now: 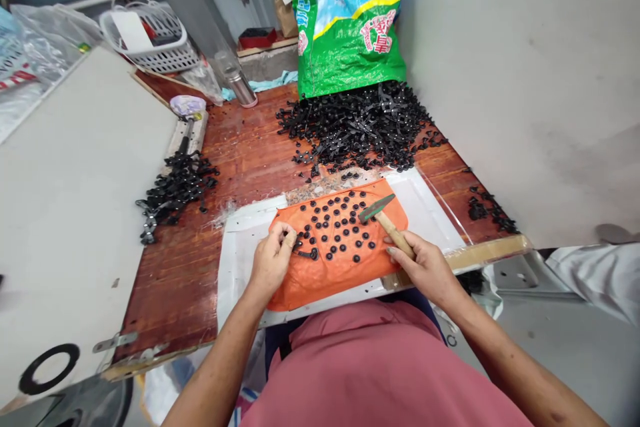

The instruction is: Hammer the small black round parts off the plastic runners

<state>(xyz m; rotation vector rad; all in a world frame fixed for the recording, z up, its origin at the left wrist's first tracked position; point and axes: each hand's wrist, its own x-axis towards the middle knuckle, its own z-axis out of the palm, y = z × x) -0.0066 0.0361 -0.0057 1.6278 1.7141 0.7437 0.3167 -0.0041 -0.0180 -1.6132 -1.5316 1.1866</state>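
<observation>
My right hand (425,265) is closed around the wooden handle of a small hammer (397,235). Its green-and-grey head lies over an orange cloth (325,270) dotted with several small round black pieces (356,258). At the cloth's left side my left hand (274,255) pinches a small black part (299,241); the fingers hide most of it. Close to those fingertips a longer black piece (307,254) rests on the cloth. Beneath the cloth is a white sheet (237,247).
A large heap of black parts (360,123) spreads below a green-and-blue sack (355,47). A smaller pile (180,183) sits at left. Grey panels (530,93) flank the wooden table (245,140). Behind are a metal flask (243,88) and a white basket (160,60).
</observation>
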